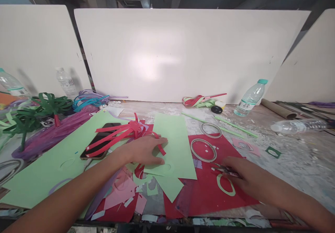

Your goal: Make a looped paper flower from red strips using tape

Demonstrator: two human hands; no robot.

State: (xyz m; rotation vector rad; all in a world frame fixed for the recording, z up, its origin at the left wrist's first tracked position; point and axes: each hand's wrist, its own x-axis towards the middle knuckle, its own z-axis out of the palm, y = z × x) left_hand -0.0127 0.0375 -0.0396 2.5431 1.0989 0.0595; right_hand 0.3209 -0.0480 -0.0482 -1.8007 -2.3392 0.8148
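My left hand (146, 150) rests on the left part of a light green paper sheet (179, 145), its thumb and fingers apart. Just behind that hand, a piece made of red paper strips (128, 132) lies partly over a black phone (103, 142). My right hand (237, 172) is closed around a small pair of scissors (227, 170), blades pointing left, above a red sheet (201, 198). Near the scissors lie a light green paper ring (226, 186) and two rolls of tape (203, 150), (210, 130). Part of the scissors' handle is hidden by my fingers.
Larger green sheets (34, 180) and pink scraps (121, 187) cover the left side. Dark green strip flowers (53, 104) stand beyond them. A water bottle (251, 98) stands at the back right, near another lying bottle (298, 125) and a cardboard tube (278, 109). White panels (188, 55) close off the back.
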